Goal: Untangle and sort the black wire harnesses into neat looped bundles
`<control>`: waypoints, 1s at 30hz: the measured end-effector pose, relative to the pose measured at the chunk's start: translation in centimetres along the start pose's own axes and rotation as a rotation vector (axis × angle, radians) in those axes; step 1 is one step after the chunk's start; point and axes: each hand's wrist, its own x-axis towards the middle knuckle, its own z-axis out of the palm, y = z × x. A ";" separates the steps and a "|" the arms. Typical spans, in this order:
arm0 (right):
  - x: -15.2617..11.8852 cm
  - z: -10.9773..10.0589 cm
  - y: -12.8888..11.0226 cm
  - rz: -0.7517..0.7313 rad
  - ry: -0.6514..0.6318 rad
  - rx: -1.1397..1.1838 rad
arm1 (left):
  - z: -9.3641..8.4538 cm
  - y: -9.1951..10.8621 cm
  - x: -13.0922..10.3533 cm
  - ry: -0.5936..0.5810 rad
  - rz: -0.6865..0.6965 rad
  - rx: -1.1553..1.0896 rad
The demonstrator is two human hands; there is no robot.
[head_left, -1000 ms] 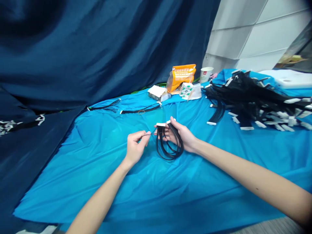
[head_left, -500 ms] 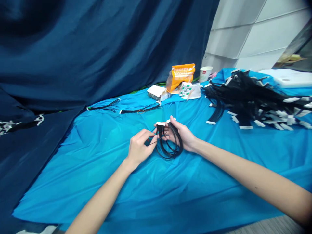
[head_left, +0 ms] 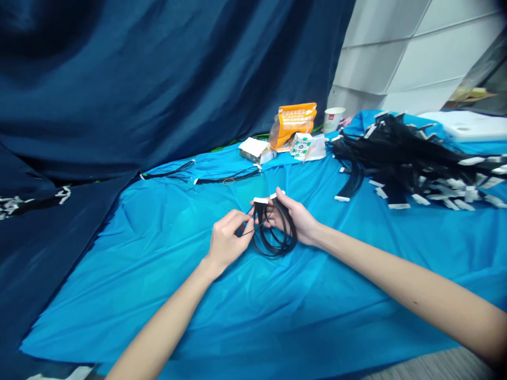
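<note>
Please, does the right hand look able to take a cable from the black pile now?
Probably not: the right hand is occupied by a looped black cable bundle. Otherwise, nothing appears to block its way to the cable pile.

Illegible print (head_left: pixel 298 119) on orange pouch (head_left: pixel 293 127), green-spotted packet (head_left: pixel 302 148), white cup (head_left: pixel 333 121)

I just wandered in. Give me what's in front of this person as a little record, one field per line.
Surface: wrinkled blue cloth
Right hand: holds a looped black bundle with white ends uppermost
Left hand: pinches a thin dark strand beside the bundle
Lying beyond the hands: two more black bundles
Right side: large pile of white-ended black bundles
Far edge: small box, orange bag, paper cup
Backdrop: dark blue curtain
Unclear: whether the strand belongs to the bundle
</note>
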 end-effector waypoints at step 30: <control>-0.2 -0.2 -0.6 -0.029 -0.028 -0.034 | -1.8 0.0 0.2 -0.097 0.224 -0.192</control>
